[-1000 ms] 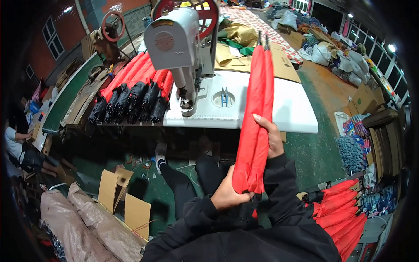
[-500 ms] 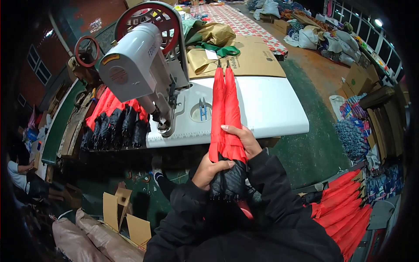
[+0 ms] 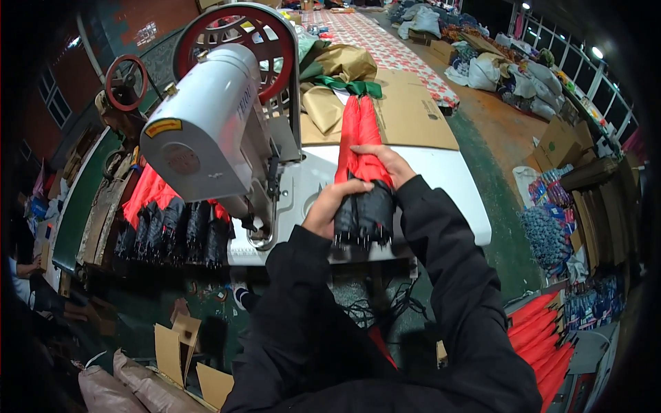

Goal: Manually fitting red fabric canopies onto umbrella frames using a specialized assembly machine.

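Two folded red umbrellas [image 3: 363,127] with black lower ends lie side by side over the white machine table [image 3: 441,193], their far ends reaching a heap of cloth. My left hand [image 3: 334,208] is closed around their left side, its thumb across the black part. On the right side my right hand [image 3: 385,165] grips them where red meets black. Rib tips poke out along the near black edge. Just left of my hands stands a white sewing machine [image 3: 206,124] with a large red wheel. The snips in the table's round recess are mostly hidden.
More red and black umbrellas [image 3: 169,213] lie left of the machine, and another stack [image 3: 540,344] sits at the lower right. Flattened cardboard [image 3: 413,113] and green and tan cloth [image 3: 341,65] cover the table's far part. An open carton [image 3: 175,347] stands at the lower left.
Both hands have pushed the umbrellas forward, farther over the table, and my arms are more stretched. The view has shifted, and the umbrellas' dark far tips no longer show.
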The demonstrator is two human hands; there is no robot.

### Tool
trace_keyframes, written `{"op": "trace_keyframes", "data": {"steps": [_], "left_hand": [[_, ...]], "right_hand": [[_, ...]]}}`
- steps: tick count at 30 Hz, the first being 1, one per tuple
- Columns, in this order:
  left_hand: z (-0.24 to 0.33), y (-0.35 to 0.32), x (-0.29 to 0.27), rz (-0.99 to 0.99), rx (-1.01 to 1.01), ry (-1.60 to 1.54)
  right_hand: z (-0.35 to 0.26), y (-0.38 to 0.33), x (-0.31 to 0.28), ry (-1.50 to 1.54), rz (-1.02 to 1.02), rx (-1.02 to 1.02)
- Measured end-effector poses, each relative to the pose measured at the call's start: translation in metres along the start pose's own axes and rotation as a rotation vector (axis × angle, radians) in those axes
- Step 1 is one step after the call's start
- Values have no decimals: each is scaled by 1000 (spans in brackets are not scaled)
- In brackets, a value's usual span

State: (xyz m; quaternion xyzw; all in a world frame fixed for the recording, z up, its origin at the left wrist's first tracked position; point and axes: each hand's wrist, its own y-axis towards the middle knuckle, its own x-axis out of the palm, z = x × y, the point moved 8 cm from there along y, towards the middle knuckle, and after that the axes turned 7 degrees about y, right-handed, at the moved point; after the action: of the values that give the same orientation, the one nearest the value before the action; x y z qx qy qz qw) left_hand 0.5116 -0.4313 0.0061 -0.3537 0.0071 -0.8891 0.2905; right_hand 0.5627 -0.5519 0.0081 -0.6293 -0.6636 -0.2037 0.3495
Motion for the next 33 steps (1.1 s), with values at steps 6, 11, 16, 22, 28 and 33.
{"op": "trace_keyframes", "data": {"steps": [6, 11, 16, 22, 28, 33], "left_hand": [[117, 62, -12, -64, 317, 57], [168, 28, -1, 22, 523, 350], [125, 2, 31, -45, 493, 234], [27, -9, 32, -25, 336, 266], [-30, -9, 70, -37, 120, 65], [-33, -4, 76, -20, 84, -83]], "right_hand": [[-96, 109, 48, -207, 57, -30], [-133, 89, 136, -344, -166, -268], [-112, 57, 88, -339, -30, -267], [-53, -39, 32, -159, 101, -312], [-41, -78, -25, -57, 179, -114], [-39, -76, -15, -137, 179, 17]]}}
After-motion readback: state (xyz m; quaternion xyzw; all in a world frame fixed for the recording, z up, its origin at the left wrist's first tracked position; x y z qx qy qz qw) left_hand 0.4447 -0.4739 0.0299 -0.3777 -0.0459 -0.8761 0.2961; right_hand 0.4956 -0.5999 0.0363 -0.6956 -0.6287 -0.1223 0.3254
